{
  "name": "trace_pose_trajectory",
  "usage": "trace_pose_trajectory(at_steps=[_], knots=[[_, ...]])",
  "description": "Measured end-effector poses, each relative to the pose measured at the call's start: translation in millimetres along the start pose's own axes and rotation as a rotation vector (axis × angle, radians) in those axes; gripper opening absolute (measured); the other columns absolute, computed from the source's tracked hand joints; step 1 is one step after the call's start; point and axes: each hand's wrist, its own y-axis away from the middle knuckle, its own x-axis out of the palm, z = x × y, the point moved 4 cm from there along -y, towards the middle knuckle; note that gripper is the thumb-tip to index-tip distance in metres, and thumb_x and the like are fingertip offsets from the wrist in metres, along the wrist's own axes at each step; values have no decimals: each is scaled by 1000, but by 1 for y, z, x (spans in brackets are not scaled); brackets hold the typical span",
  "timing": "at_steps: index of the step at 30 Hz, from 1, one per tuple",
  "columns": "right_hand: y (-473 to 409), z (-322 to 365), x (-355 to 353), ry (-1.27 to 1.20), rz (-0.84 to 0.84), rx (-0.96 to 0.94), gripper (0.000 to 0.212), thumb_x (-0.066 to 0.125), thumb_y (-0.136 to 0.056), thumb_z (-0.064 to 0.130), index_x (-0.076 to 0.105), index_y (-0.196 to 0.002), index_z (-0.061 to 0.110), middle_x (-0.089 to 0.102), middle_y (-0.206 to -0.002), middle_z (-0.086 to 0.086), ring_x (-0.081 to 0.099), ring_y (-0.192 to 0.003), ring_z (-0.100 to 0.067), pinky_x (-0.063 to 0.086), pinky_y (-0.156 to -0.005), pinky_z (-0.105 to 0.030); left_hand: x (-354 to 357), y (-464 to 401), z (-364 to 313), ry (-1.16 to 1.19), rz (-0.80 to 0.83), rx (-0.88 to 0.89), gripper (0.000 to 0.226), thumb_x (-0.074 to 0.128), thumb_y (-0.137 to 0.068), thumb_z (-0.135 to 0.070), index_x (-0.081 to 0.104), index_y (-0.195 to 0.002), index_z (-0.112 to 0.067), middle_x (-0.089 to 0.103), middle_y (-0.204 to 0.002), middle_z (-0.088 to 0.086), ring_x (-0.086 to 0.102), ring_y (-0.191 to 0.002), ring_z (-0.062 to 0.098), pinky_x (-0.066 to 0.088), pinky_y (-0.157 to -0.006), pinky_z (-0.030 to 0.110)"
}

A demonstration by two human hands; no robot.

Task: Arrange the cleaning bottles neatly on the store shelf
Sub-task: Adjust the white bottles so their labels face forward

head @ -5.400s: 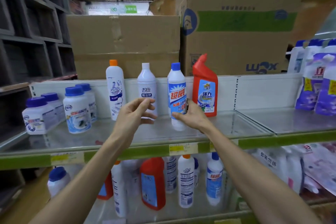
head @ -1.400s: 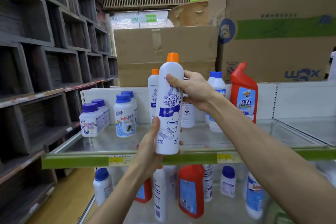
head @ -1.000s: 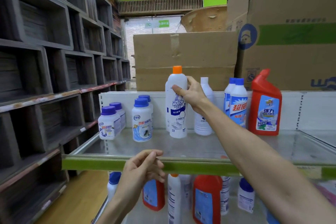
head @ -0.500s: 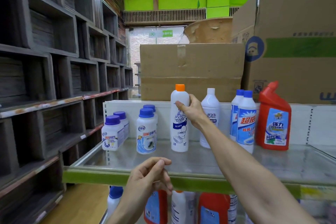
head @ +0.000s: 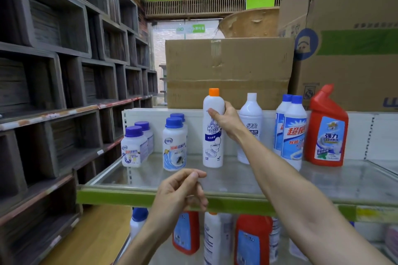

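Fingers of the left hand (head: pixel 179 191) hang loosely curled in front of the green front edge of the glass shelf (head: pixel 137 197), thumb tip near the forefinger, holding nothing. Below that edge, on a lower shelf, stand more bottles, among them a red bottle (head: pixel 249 241) and a white one (head: pixel 212 239), partly hidden by the forearms. Farther in, the right arm reaches across the shelf and the right hand (head: pixel 226 117) grips the upper body of the orange-capped white bottle (head: pixel 212 144), thumb on its front and fingers wrapped behind; the bottle stands upright with its base on the glass, about mid-row. To its left stand two squat blue-capped jars (head: pixel 174 144), one behind the other, and farther left two purple-capped jars (head: pixel 134 148) near the shelf's end. Just to the right of the held bottle, behind the wrist, is a plain white bottle (head: pixel 251 112), then two blue-capped bottles (head: pixel 294 133) close together, then a red angled-neck bottle (head: pixel 326 129). Behind the row runs a white back panel (head: pixel 381 135), and on top sit cardboard boxes (head: pixel 228 71). Dark wooden cubbies (head: pixel 64 54) line the wall on the left.
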Motion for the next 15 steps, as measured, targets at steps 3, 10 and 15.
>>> trace_pose_trajectory(at_steps=[3, 10, 15], knots=[[1, 2, 0, 6, 10, 10, 59, 72, -92, 18, 42, -141, 6, 63, -120, -14, 67, -108, -33, 54, -98, -53, 2, 1, -3, -21, 17, 8, 23, 60, -87, -23, 73, -95, -7, 61, -66, 17, 63, -58, 29, 55, -54, 34], [-1, 3, 0, 22, 7, 20, 57, 72, -93, 18, 42, -140, 6, 63, -116, -11, 65, -101, -27, 55, -96, -50, 1, 2, -6, -12, 14, 21, 23, 59, -90, -22, 72, -98, -5, 61, -66, 16, 62, -59, 30, 56, -57, 37], [2, 0, -4, 89, -4, 58, 57, 79, -84, 26, 51, -131, 8, 68, -116, -10, 69, -106, -30, 55, -96, -53, 4, 3, -5, -18, 25, 29, 25, 59, -90, -22, 71, -100, -2, 61, -66, 18, 63, -59, 30, 55, -56, 36]])
